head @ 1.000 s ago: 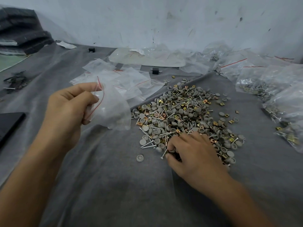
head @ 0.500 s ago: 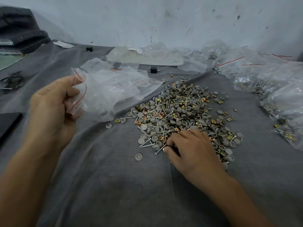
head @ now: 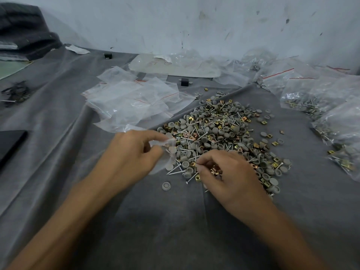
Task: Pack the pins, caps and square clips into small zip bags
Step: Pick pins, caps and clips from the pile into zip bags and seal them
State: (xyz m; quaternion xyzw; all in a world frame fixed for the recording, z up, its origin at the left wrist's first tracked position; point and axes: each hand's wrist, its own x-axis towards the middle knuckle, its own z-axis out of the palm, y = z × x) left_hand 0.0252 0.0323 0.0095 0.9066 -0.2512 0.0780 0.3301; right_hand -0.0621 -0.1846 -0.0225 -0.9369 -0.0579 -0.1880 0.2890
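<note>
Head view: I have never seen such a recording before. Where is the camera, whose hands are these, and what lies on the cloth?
There is no machine here: a person works with two bare hands. The one camera sits on the person's head and looks forward and down, so both arms reach in from the bottom. On the grey cloth lies a mixed pile of grey caps, thin metal pins and brass-coloured square clips. Behind it lie empty zip bags; at the right, filled bags. The left hand pinches a small clear zip bag at the pile's edge. The right hand curls its fingers into the pile's near edge; which piece it takes is too small to tell.
</note>
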